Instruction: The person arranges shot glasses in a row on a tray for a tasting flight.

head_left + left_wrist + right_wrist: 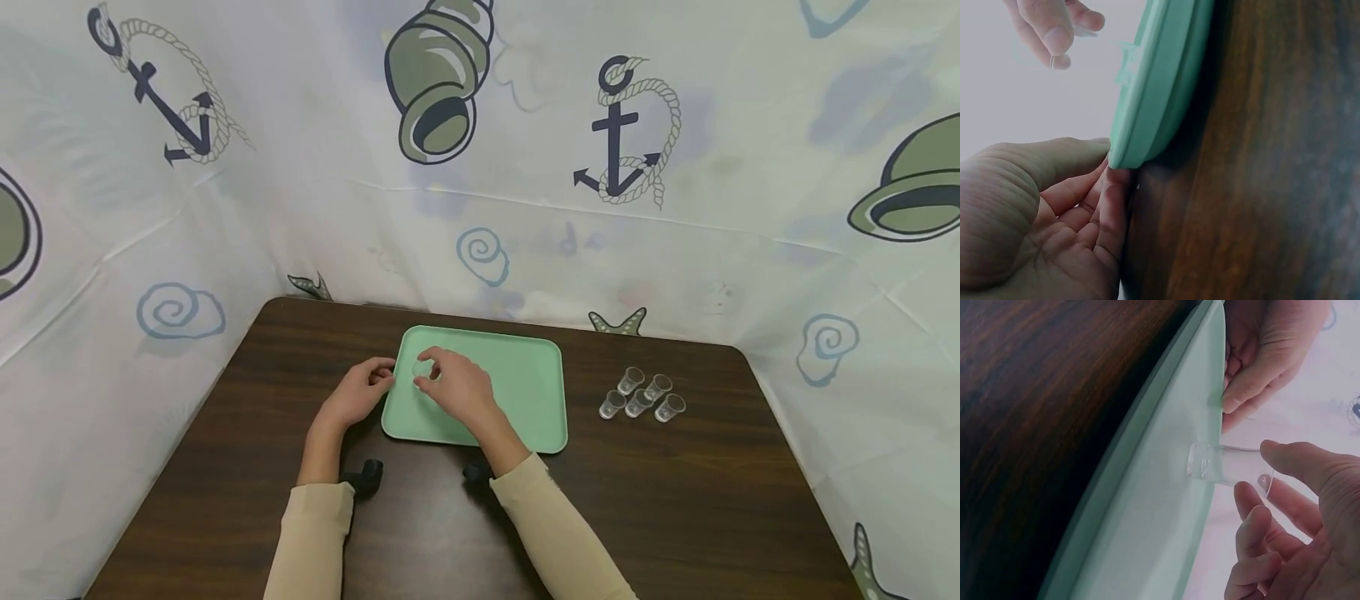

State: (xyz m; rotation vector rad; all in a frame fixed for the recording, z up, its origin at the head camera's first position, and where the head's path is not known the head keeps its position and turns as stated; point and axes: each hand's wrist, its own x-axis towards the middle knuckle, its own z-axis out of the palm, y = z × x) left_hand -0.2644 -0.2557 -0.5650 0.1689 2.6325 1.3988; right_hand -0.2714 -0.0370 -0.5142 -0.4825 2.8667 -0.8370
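A small clear shot glass (1229, 464) stands with its base on the light green tray (521, 379), near the tray's left side. My right hand (461, 387) holds it by the upper rim, thumb on one side and fingers on the other. At the tray's left edge is my left hand (352, 398). In the left wrist view its thumb (1072, 153) lies at the tray rim and its fingers reach under it, pinching the edge.
Several more clear shot glasses (637, 403) stand in a cluster on the dark wooden table (697, 492), right of the tray. A patterned cloth (540, 167) with anchors and shells hangs behind the table and along its sides.
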